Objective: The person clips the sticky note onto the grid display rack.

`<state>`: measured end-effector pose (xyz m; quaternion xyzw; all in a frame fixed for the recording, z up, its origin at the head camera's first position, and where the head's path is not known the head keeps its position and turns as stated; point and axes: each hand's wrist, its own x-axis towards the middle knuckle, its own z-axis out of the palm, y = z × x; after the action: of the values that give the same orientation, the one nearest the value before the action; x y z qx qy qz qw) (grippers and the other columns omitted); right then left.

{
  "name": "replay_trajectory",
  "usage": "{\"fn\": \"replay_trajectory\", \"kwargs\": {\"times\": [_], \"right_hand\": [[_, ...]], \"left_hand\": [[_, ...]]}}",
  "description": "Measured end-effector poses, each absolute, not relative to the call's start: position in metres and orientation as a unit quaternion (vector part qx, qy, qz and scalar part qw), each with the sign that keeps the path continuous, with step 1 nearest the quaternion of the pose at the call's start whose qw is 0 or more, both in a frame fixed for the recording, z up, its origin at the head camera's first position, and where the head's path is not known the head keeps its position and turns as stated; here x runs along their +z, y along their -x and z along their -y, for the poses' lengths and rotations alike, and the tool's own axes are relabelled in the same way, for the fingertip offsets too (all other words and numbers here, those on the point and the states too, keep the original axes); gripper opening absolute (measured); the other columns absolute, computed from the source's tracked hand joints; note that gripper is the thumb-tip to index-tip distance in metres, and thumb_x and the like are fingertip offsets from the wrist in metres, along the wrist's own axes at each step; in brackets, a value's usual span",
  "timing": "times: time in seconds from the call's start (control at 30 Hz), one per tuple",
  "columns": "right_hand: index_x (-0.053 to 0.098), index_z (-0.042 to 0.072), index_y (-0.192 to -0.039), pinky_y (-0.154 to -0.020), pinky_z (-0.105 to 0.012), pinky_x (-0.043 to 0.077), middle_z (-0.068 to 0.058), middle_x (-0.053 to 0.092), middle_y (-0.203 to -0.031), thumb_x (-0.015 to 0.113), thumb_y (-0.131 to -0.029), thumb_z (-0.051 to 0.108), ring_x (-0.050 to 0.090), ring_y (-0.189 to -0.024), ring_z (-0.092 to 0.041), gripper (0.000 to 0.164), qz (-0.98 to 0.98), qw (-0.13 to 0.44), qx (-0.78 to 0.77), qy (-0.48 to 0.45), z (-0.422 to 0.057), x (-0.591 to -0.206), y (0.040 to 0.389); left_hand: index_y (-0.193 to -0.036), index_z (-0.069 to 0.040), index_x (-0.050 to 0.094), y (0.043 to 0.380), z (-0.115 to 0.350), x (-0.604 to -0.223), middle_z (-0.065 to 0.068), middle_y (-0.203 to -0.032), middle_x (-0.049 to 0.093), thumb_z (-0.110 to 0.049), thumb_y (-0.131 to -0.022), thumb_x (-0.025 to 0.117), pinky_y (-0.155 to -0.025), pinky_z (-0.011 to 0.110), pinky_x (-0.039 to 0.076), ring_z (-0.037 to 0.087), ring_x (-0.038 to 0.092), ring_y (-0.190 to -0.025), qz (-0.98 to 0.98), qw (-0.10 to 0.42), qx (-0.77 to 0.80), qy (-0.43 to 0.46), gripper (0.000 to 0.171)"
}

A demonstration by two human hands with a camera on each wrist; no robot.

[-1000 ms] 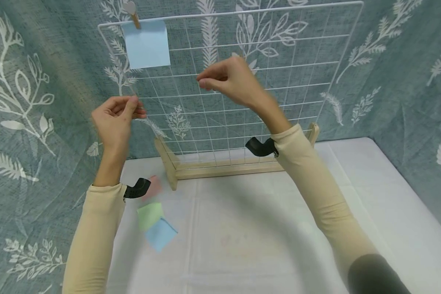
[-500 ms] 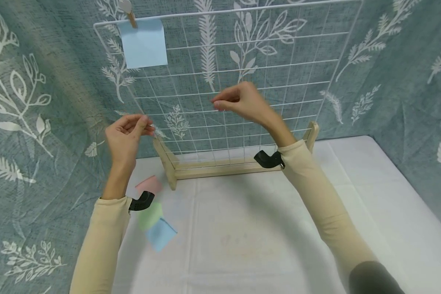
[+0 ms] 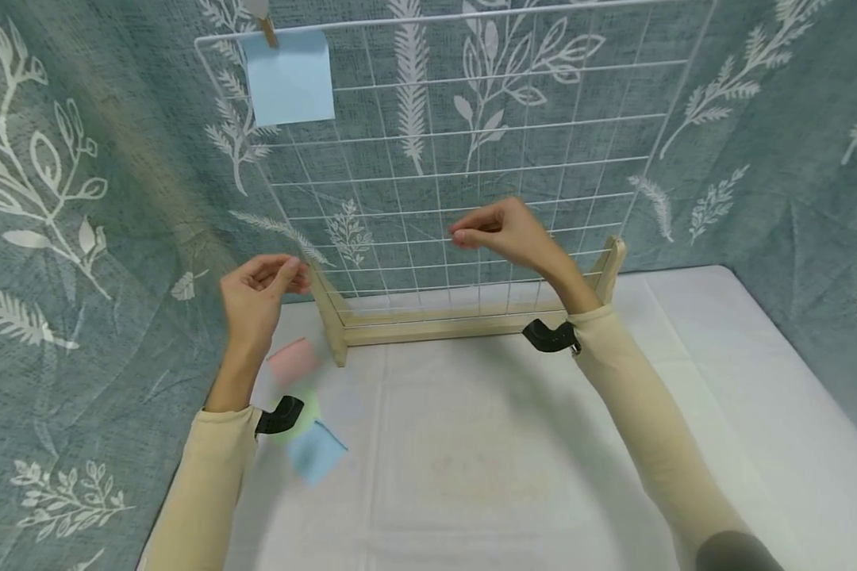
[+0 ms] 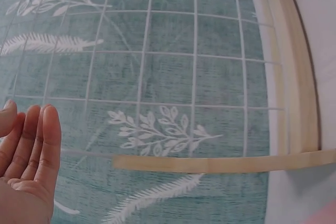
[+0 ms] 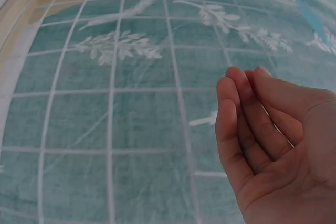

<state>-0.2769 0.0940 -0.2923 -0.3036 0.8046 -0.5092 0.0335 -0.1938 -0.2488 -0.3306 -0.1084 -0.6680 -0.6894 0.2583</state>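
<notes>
My left hand (image 3: pixel 257 305) hovers in front of the stand's left foot, thumb near the fingertips, with nothing between them. In the left wrist view its fingers (image 4: pixel 50 135) are nearly straight and bare. My right hand (image 3: pixel 510 238) is raised before the middle of a white wire grid (image 3: pixel 371 23). The right wrist view shows its fingers (image 5: pixel 227 124) loosely bent beside the thumb, holding nothing. A light blue paper note (image 3: pixel 289 83) hangs at the grid's top left under a wooden clothespin (image 3: pixel 267 33). Neither hand touches the note.
A wooden stand (image 3: pixel 436 329) holds the grid upright on the white-covered table (image 3: pixel 471 444). On the table's left lie a pink note (image 3: pixel 294 362), a green note (image 3: pixel 310 406), partly hidden by my left wrist gear, and a blue note (image 3: pixel 316 452). Patterned teal cloth (image 3: pixel 814 174) surrounds the table.
Both hands have come down and to the right, away from the hung blue note. The note and its clothespin stay on the grid. The pink note on the table shows more fully.
</notes>
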Motion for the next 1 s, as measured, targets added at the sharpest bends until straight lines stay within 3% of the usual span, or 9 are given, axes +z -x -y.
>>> {"fn": "replay_trajectory", "kwargs": {"times": [0.3, 0.5, 0.77, 1.0], "right_hand": [[0.072, 0.0, -0.114, -0.088, -0.039, 0.059, -0.012, 0.073, -0.104, 0.066, -0.096, 0.017, 0.071, -0.09, -0.018, 0.025, -0.814, 0.043, -0.509, 0.277, -0.125, -0.321, 0.272], [0.07, -0.001, -0.117, -0.085, -0.034, 0.059, -0.012, 0.073, -0.106, 0.065, -0.097, 0.019, 0.07, -0.089, -0.015, 0.029, -0.828, 0.055, -0.499, 0.249, -0.145, -0.338, 0.266], [0.07, -0.001, -0.118, -0.081, -0.03, 0.059, -0.019, 0.072, -0.105, 0.064, -0.097, 0.016, 0.069, -0.085, -0.015, 0.028, -0.829, 0.061, -0.502, 0.24, -0.164, -0.364, 0.264], [0.068, -0.005, -0.118, -0.079, -0.029, 0.06, -0.02, 0.072, -0.104, 0.063, -0.098, 0.015, 0.07, -0.087, -0.016, 0.029, -0.83, 0.061, -0.504, 0.231, -0.184, -0.379, 0.256]], "left_hand": [[-0.098, 0.02, 0.063, 0.183, 0.253, -0.356, 0.008, -0.072, 0.071, -0.004, -0.09, 0.069, -0.057, 0.028, 0.061, 0.017, 0.067, -0.058, 0.679, 0.227, -0.695, 0.069, 0.027], [-0.1, 0.02, 0.062, 0.176, 0.259, -0.375, 0.004, -0.075, 0.072, -0.009, -0.091, 0.07, -0.061, 0.027, 0.062, 0.015, 0.068, -0.059, 0.703, 0.196, -0.682, 0.035, 0.031], [-0.097, 0.006, 0.069, 0.164, 0.27, -0.397, 0.002, -0.077, 0.072, -0.01, -0.092, 0.07, -0.061, 0.025, 0.062, 0.015, 0.069, -0.061, 0.712, 0.172, -0.681, -0.004, 0.017], [-0.1, 0.008, 0.068, 0.155, 0.279, -0.409, 0.001, -0.08, 0.073, -0.012, -0.092, 0.07, -0.062, 0.026, 0.062, 0.017, 0.071, -0.064, 0.717, 0.139, -0.683, -0.018, 0.021]]}}
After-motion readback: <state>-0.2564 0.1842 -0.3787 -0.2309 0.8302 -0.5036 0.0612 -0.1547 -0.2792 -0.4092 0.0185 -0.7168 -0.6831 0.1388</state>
